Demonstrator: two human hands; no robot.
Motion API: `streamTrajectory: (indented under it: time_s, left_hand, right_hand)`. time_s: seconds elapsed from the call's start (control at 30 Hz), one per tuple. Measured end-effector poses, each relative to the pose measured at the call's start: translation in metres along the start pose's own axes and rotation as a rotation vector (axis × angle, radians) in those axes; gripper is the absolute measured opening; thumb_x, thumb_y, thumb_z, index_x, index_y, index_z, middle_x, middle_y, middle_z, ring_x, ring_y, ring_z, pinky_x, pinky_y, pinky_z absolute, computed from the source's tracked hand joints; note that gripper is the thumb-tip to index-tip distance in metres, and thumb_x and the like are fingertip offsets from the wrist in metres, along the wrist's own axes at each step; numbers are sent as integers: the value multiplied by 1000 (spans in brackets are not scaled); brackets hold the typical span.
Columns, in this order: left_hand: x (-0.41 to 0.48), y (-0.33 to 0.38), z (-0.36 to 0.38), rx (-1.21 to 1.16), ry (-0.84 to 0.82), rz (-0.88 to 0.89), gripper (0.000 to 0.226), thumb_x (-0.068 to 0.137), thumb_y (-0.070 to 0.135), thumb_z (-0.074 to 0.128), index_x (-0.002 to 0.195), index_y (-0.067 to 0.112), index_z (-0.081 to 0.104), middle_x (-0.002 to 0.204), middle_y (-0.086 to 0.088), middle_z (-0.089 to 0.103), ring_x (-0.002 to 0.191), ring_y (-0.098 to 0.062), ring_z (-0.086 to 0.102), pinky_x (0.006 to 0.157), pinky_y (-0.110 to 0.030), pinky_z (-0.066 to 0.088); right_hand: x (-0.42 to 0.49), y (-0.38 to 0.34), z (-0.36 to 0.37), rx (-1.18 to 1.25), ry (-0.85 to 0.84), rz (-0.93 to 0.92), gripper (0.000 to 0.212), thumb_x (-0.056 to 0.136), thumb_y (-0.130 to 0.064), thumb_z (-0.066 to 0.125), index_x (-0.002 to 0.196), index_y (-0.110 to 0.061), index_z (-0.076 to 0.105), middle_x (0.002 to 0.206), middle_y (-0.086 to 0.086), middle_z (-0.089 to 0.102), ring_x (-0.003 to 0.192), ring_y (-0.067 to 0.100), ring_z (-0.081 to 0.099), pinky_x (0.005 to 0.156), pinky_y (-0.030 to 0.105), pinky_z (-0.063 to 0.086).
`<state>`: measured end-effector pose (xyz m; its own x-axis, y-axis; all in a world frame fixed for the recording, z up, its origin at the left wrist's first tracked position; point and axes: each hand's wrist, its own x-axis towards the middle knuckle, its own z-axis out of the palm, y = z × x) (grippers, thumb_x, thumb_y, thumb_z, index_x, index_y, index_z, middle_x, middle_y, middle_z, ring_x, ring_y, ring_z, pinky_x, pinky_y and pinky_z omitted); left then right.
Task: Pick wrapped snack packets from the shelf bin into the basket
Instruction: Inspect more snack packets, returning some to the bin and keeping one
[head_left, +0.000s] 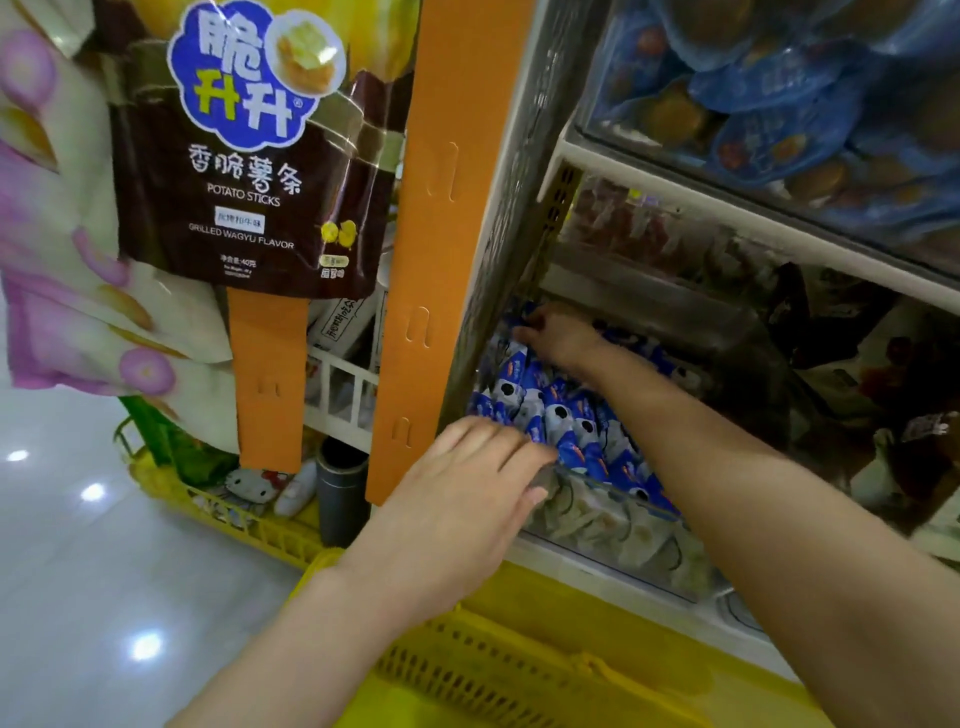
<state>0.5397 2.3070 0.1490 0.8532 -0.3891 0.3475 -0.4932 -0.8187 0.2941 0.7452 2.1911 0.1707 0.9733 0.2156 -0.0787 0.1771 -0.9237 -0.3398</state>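
Nearest, low in the scene, sits a yellow slotted basket (519, 670), tucked under the front of the shelf. Just above its far rim the person's left hand (467, 493) lies palm down. Its fingers (498, 441) are straight and close together, the tips resting at the near-left corner of a clear plastic bin (613, 525), touching the front packets.

The bin is heaped with blue-and-white snack packets (566, 421); all of them lie in the bin and none shows in the basket. The right arm stretches in from the near right, across the pile, and the right hand (556, 335) is down at the far-left corner of the bin. Its fingers bend into the packets there, but they are mostly hidden, so I cannot tell whether they pinch one.

Left of the bin hangs an orange display strip (457, 208), and further left a brown potato-stick bag (249, 166). Below that, on the pale floor, stands a second yellow basket (171, 488) holding small items. Above the bin, a higher shelf holds blurred blue bags (789, 104).
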Motion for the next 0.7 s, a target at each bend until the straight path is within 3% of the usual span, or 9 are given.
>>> streamTrajectory:
  time_s: [0.17, 0.33, 0.47, 0.57, 0.7]
  left_hand:
    - [1, 0, -1, -21, 14, 16, 44, 94, 35, 21, 123, 21, 51, 113, 5, 59, 108, -14, 53, 100, -31, 36]
    - [1, 1, 0, -3, 5, 18, 46, 94, 37, 16, 128, 24, 45, 119, 7, 54, 113, -13, 46, 104, -29, 28]
    - [1, 1, 2, 6, 25, 20, 45, 95, 39, 16, 131, 27, 39, 124, 9, 49, 117, -10, 38, 105, -24, 17]
    - [3, 2, 3, -11, 59, 24, 36, 98, 37, 25, 130, 27, 40, 125, 10, 47, 117, -9, 35, 101, -20, 13]
    - [0, 12, 0, -206, 102, -62, 33, 98, 31, 37, 129, 26, 43, 125, 10, 46, 118, -5, 34, 101, -21, 23]
  right_hand:
    - [14, 2, -3, -38, 23, 54, 35, 92, -34, 55, 106, -3, 61, 102, 13, 60, 93, 24, 58, 77, 31, 44]
    - [8, 5, -10, 128, 110, 94, 21, 88, -23, 62, 100, -8, 69, 110, 12, 66, 100, 26, 60, 91, 36, 49]
    - [-13, 8, -14, 241, 329, 25, 21, 91, -19, 55, 101, -6, 68, 107, 14, 67, 98, 28, 61, 83, 33, 47]
    - [-43, 6, -24, 461, 508, -6, 21, 94, -22, 51, 106, -10, 64, 105, 10, 66, 94, 22, 61, 83, 27, 47]
    - [-101, 3, -42, 661, 622, -119, 9, 89, -16, 59, 94, -15, 66, 86, -3, 65, 86, 17, 65, 77, 29, 55]
